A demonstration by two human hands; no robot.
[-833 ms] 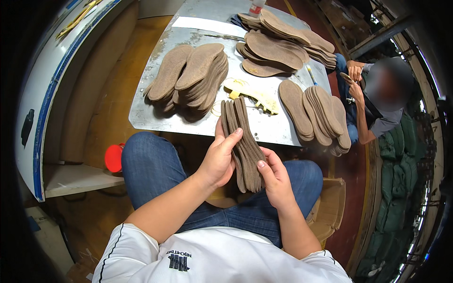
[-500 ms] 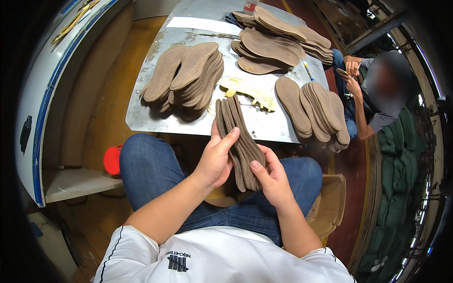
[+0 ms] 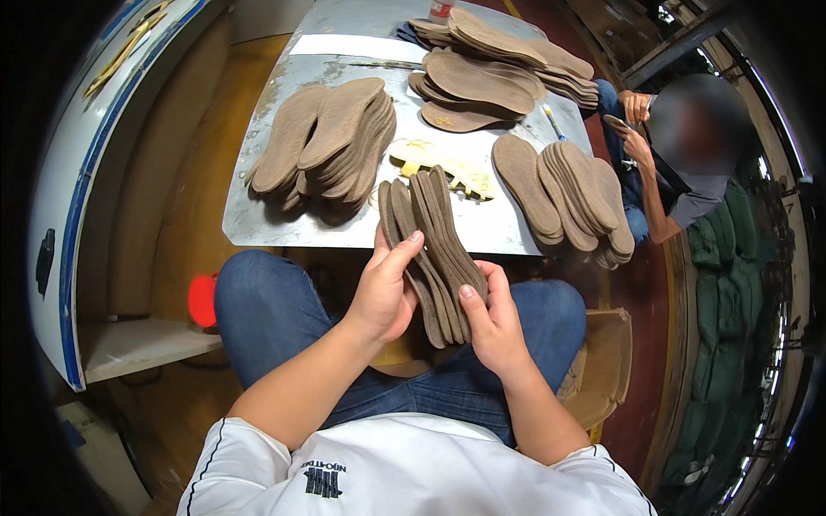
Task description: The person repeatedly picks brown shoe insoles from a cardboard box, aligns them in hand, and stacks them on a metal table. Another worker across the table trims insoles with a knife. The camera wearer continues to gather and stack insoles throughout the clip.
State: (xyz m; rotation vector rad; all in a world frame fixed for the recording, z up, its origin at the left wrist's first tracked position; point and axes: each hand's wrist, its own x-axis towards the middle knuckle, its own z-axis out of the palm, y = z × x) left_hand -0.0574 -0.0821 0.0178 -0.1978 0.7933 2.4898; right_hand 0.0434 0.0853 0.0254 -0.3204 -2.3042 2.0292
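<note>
Bare metal is left on the table point(image 3: 258, 225) along its near-left edge and far-left strip. The middle is blocked by the left insole pile point(image 3: 331, 142), the far pile point(image 3: 499, 73), the right pile point(image 3: 572, 198) and, apparently, a yellow cutout point(image 3: 439, 163).

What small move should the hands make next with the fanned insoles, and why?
Probably square them up: the bundle of brown insoles sits fanned between the left hand and the right hand, tips splayed above the metal table. Sliding the left thumb across would likely align them before they join the fanned pile.
</note>
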